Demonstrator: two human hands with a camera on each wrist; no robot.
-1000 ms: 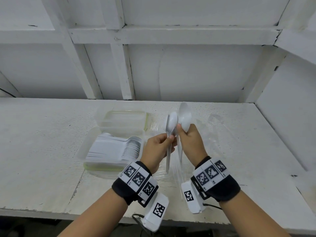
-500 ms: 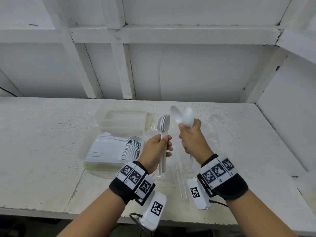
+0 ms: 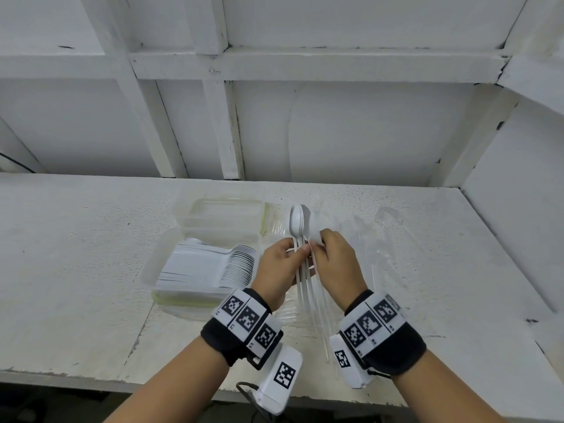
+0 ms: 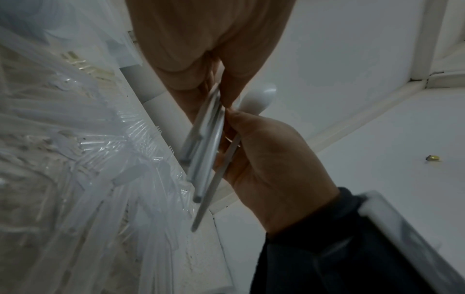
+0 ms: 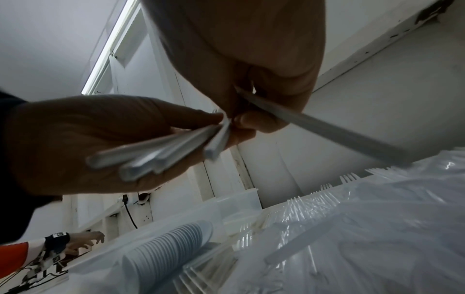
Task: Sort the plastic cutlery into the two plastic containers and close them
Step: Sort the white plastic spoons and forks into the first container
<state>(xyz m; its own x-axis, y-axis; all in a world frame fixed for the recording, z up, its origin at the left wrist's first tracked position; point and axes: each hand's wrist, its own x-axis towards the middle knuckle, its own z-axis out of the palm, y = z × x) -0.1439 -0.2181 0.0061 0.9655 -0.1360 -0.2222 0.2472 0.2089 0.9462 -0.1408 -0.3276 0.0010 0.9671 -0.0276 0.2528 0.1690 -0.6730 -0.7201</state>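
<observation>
Since half a second ago the two hands have come together: the spoon held apart on the right has been brought against the bunch, and bowls that stood separate now overlap at centre frame. The spoons [image 3: 300, 222] stand bowls-up just above the knuckles, handles running down between the wrists toward the lower middle of the head view. The left hand [image 3: 282, 265] has its fingers and thumb curled round the bundle of handles; in the left wrist view the bundle [image 4: 207, 139] crosses the palm, fanned at its lower ends. The right hand [image 3: 337, 264] pinches one spoon handle [image 5: 327, 129] between thumb and fingertips, and that handle slants away to the right of the right wrist view, touching the bunch only near the pinch.

Left of the hands, at mid-frame, an open container [image 3: 152, 270] holds a neat row of white spoons [image 3: 238, 267] stacked on edge. Its lid [image 3: 219, 215] lies behind it, nearer the wall. Under and right of the hands is a loose heap of clear forks [image 5: 327, 199], hard to make out from above; the second container cannot be told apart from them. Everything sits on a white table [image 3: 76, 270] below white framed panels. At the lower left of the right wrist view, another person's hand [image 5: 85, 240] shows.
</observation>
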